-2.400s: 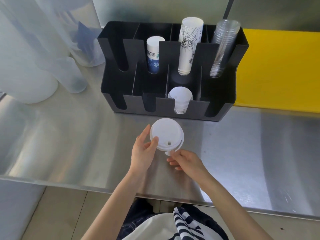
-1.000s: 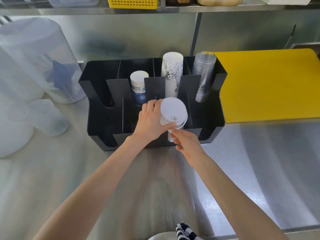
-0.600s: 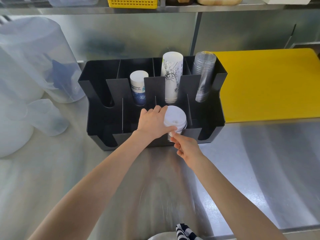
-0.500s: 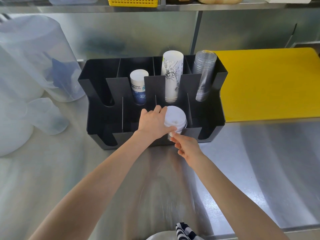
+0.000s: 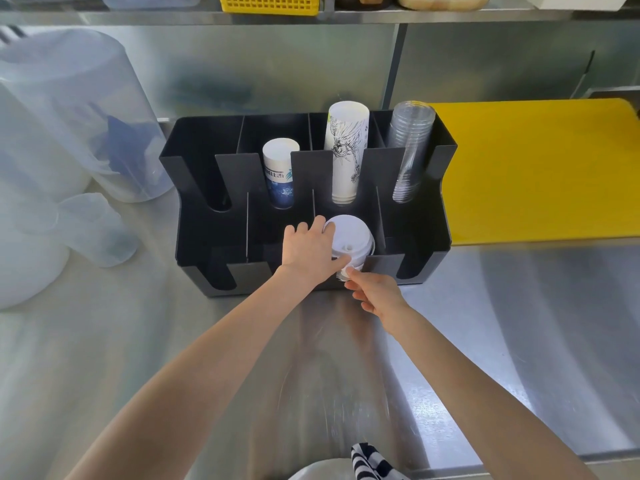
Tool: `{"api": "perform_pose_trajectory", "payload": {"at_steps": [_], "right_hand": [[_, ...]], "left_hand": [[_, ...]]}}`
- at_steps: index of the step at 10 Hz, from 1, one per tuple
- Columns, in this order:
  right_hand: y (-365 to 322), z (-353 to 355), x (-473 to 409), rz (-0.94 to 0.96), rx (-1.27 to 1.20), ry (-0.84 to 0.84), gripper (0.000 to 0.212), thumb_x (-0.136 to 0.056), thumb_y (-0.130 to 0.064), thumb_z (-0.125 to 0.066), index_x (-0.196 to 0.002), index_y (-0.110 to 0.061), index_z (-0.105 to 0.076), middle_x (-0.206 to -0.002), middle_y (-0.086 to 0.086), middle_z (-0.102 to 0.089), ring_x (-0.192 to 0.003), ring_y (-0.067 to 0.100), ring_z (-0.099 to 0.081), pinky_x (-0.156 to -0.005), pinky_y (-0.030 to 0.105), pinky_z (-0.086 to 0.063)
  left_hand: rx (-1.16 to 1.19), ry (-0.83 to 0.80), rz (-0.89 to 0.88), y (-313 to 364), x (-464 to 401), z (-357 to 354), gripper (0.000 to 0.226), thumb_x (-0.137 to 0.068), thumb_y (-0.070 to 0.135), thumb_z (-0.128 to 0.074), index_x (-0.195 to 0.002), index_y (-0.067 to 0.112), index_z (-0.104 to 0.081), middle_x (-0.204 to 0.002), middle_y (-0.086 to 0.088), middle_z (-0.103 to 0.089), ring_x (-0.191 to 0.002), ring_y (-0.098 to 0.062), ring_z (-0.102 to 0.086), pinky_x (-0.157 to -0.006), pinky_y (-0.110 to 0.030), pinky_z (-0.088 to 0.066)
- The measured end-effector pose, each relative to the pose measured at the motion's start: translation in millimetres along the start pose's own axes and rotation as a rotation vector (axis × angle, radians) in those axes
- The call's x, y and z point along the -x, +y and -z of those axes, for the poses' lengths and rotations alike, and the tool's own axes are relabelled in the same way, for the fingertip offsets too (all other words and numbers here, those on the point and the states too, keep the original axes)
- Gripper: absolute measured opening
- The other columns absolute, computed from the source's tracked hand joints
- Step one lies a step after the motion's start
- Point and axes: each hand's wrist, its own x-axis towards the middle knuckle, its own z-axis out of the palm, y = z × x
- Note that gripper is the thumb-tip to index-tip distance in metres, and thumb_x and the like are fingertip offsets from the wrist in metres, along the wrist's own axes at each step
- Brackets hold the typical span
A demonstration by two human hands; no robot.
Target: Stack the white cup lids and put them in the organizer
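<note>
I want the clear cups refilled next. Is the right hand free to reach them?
Probably not yet: the right hand is pinching the lids. Nothing blocks the clear cups.

The stack of white cup lids [image 5: 351, 239] sat in the front row of the black organizer [image 5: 440, 188], in the third compartment from the left. The lids were round, nested one on another, and the top one showed a small sip hole near its near edge. The stack leaned slightly toward the near side, its lower end at the slot in the front wall. The organizer was a black box with two rows of divided compartments, each with a U-shaped notch in front.
</note>
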Motion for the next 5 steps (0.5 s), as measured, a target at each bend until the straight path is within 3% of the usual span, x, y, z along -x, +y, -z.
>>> {"api": "perform_pose_trajectory", "payload": {"at_steps": [3, 4, 5], "right_hand": [[1, 13, 9, 0.138, 0.361, -0.111, 0.026, -0.085, -0.032, -0.059, -0.103, -0.014, -0.061, -0.096, -0.001, -0.063, -0.07, 0.006, -0.06, -0.065, 0.02, -0.044], [-4, 18, 10, 0.172, 0.492, -0.129, 0.034, -0.082, -0.03, -0.061, -0.112, -0.012, -0.06, -0.1, 0.0, -0.064, -0.078, 0.013, -0.065, -0.076, 0.023, -0.046], [-17, 21, 17, 0.279, 0.683, -0.081, 0.038, -0.081, -0.03, -0.062, -0.116, -0.015, -0.059, -0.115, 0.006, -0.067, -0.105, 0.02, -0.062, -0.087, 0.026, -0.043]], "left_hand": [[0.207, 0.108, -0.005, -3, 23, -1, 0.064, -0.085, 0.044, -0.05, -0.139, 0.016, -0.027, -0.145, -0.005, -0.036, -0.118, -0.033, -0.046, -0.095, -0.043, -0.038], [0.231, 0.163, -0.009, -6, 27, 2, 0.062, -0.086, 0.042, -0.05, -0.137, 0.015, -0.03, -0.147, -0.006, -0.035, -0.122, -0.033, -0.043, -0.097, -0.044, -0.037], [0.219, 0.178, 0.021, -10, 34, 10, 0.062, -0.087, 0.043, -0.047, -0.139, 0.014, -0.028, -0.15, -0.008, -0.031, -0.131, -0.031, -0.036, -0.104, -0.044, -0.033]]}}
